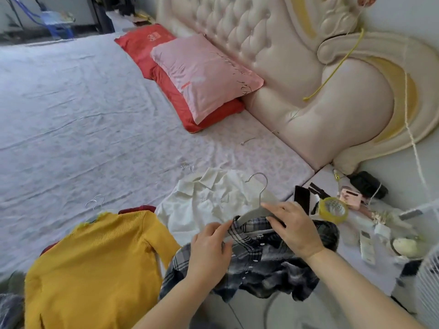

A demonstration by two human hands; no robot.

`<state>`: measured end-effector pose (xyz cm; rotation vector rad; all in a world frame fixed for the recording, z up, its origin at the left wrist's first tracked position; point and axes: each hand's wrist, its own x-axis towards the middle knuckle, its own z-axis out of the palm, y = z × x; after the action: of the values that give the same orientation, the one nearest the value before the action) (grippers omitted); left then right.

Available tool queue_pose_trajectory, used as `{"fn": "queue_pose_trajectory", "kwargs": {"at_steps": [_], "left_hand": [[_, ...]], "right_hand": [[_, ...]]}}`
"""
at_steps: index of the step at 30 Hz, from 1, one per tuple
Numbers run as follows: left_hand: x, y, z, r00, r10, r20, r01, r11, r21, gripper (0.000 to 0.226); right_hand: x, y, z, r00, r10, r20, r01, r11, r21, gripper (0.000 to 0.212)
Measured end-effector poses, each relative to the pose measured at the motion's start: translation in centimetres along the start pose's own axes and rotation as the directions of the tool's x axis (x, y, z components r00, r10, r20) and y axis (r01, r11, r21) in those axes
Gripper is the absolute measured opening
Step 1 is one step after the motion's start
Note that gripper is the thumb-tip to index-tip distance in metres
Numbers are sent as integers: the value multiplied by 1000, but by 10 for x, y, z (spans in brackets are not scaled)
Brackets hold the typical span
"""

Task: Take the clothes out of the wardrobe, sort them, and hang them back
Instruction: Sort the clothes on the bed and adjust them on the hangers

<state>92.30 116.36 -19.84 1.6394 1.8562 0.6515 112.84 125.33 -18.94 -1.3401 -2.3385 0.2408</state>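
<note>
A dark plaid shirt lies at the bed's near edge with a grey hanger in its collar, metal hook pointing up. My right hand grips the hanger's right shoulder. My left hand pinches the shirt's collar on the left side. A white shirt lies flat just beyond them. To the left, a yellow knit sweater lies on a hanger over a dark red garment.
The bed sheet stretches away to the left; red and pink pillows sit by the padded headboard. A bedside table at right holds a phone, a tape roll and small clutter. A white fan stands at the far right.
</note>
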Motion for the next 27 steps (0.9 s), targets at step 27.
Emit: {"fn": "queue_pose_trajectory", "kwargs": {"at_steps": [27], "left_hand": [[255,-164,12,782,-598,-176,593,801,-88,49]], "right_hand": [[306,52,267,806,-155,571,114,988,106,36]]}}
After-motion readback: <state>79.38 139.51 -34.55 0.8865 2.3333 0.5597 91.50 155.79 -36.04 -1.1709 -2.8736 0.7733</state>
